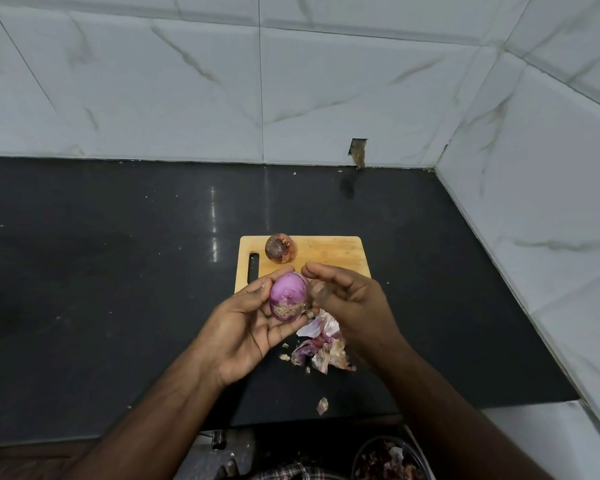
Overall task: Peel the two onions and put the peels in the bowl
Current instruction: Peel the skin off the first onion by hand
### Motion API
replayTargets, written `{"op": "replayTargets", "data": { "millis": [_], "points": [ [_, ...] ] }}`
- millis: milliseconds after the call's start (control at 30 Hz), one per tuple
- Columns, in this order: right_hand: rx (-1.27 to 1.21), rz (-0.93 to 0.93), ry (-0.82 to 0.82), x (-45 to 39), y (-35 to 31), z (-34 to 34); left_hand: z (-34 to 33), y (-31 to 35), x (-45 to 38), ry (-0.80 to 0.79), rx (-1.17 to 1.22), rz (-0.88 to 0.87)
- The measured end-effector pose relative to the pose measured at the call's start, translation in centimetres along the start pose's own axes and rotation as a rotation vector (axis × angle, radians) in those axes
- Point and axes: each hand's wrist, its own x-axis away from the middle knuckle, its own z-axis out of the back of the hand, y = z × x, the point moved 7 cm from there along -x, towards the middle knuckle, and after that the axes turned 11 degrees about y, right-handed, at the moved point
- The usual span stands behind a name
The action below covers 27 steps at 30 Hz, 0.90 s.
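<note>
— Marble-look wall tiles meet in a corner behind a dark, glossy bench (118, 271). What sits on it?

— Toward the back, a wooden cutting board (329, 252) with a slot handle at its left. An unpeeled onion (280, 248), brown and dry-skinned, rests on the board's far left part.

— And the hands?

— The left hand (246, 327) is cupped palm-up above the bench, fingers and thumb closed around a peeled onion (288, 296), purple and smooth, its root end facing the camera. The right hand (347, 296) is just beside it, fingers curled over. It looks to be pinching a thin scrap of skin against the onion's right side, though that spot is blurred, so I can't be sure.

— Where are the peels?

— A loose pile of peels (321, 348) lies on the bench under the right hand, in front of the board. One small scrap (322, 405) lies apart, nearer the bench edge.

— The bowl?

— At the bottom edge, below the bench, a dark bowl (388, 460) is partly in view with reddish peels inside.
</note>
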Motion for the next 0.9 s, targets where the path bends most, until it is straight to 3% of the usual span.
{"op": "replayTargets", "data": {
  "millis": [233,433,567,700,900],
  "points": [
    [0.177,0.124,0.105,0.2,-0.1,-0.1,-0.2,0.2,-0.2,-0.052,-0.028,-0.043],
    [0.266,0.082,-0.088,-0.1,-0.5,-0.4,-0.2,0.3,0.3,-0.232,-0.174,-0.123],
    [0.414,0.228,-0.125,0.1,-0.9,-0.8,-0.1,0.7,0.5,-0.244,-0.164,-0.105],
    [0.303,0.191,-0.102,0.3,-0.8,-0.6,-0.1,0.6,0.9,-0.294,-0.198,-0.093],
    [0.449,0.208,-0.261,0.9,-1.2,-1.3,-0.2,0.9,1.1,-0.261,-0.226,-0.107]
  ]
}}
